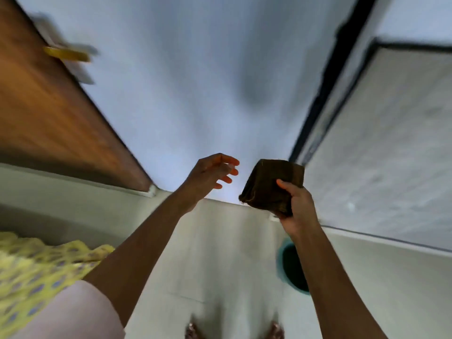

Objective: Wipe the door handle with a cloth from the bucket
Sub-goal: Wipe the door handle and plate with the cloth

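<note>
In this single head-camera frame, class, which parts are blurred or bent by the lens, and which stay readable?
Head view: motion blur smears the wooden door and its yellow handle; wide-angle distortion splays the walls outward. The folded dark cloth in the right hand and the open left hand stay fairly sharp. The teal bucket is partly hidden behind the right forearm.

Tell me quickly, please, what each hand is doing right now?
Left hand: open, fingers spread, holding nothing.
Right hand: closed on the folded dark cloth.
</note>
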